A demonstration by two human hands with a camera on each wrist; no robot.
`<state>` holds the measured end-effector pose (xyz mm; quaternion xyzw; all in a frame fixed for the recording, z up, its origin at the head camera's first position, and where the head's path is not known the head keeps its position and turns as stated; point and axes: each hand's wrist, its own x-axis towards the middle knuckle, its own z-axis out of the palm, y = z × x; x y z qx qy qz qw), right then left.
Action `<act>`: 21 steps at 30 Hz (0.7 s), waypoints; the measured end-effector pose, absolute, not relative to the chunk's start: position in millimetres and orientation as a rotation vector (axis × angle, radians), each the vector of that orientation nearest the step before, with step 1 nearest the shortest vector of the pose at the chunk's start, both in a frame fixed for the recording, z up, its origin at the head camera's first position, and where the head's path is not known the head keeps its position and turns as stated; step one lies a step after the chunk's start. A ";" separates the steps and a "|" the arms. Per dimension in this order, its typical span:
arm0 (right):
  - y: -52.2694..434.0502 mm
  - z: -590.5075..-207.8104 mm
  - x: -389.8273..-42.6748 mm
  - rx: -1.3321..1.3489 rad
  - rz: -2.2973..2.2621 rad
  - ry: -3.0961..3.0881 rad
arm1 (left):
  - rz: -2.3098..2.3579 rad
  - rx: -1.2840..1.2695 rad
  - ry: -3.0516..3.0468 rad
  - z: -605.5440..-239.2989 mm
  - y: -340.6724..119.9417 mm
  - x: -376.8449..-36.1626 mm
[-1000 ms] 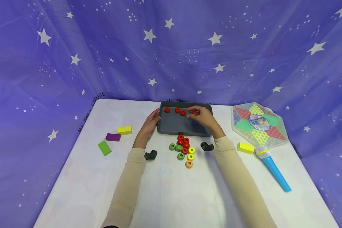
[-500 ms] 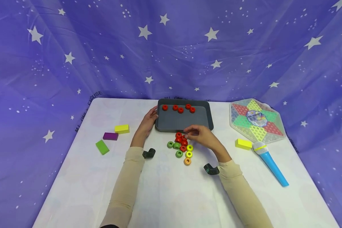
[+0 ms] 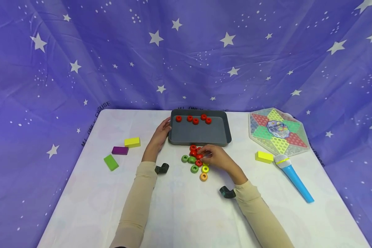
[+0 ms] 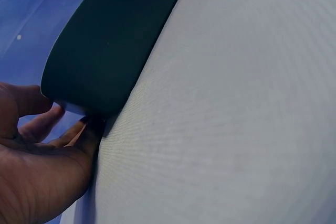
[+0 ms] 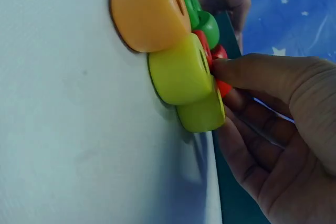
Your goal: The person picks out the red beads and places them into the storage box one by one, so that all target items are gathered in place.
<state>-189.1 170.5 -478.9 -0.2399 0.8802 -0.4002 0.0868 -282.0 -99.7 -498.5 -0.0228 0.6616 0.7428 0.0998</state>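
Note:
My left hand (image 3: pixel 159 136) holds the left side of a dark grey tray (image 3: pixel 201 137); in the left wrist view its thumb lies by the rim and its fingers are low against the wall. Several red beads (image 3: pixel 195 121) sit along the tray's far side. In front of the tray, my right hand (image 3: pixel 217 156) pinches a red bead (image 5: pixel 224 88) between thumb and fingers, at the right of a bead pile. Around it lie more red beads (image 3: pixel 193 147), green beads (image 3: pixel 194 168), yellow beads (image 3: pixel 205 169) and an orange bead (image 3: pixel 203 176). My fingers partly cover the pinched bead.
On the left lie a yellow block (image 3: pixel 132 142), a purple block (image 3: pixel 120 150) and a green block (image 3: pixel 111 162). To the right are another yellow block (image 3: pixel 264 157), a toy microphone (image 3: pixel 297 182) and a Chinese checkers board (image 3: pixel 279 132). A starry purple cloth (image 3: pixel 186 51) hangs behind.
My right hand has come back from the tray's right side to the bead pile, leaving red beads there, and has taken hold of another red bead. My left hand stays at the tray.

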 end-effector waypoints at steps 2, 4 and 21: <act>167.9 -479.1 -188.8 -0.735 -1.172 2.630 | 2.199 -0.068 1.954 -498.8 -100.0 -281.8; 165.2 -478.7 -188.4 -0.730 -1.150 2.644 | 2.200 -0.067 1.955 -499.3 -100.1 -281.6; 167.9 -459.6 -199.8 -0.534 -1.350 2.556 | 2.203 -0.076 1.956 -500.5 -99.9 -282.3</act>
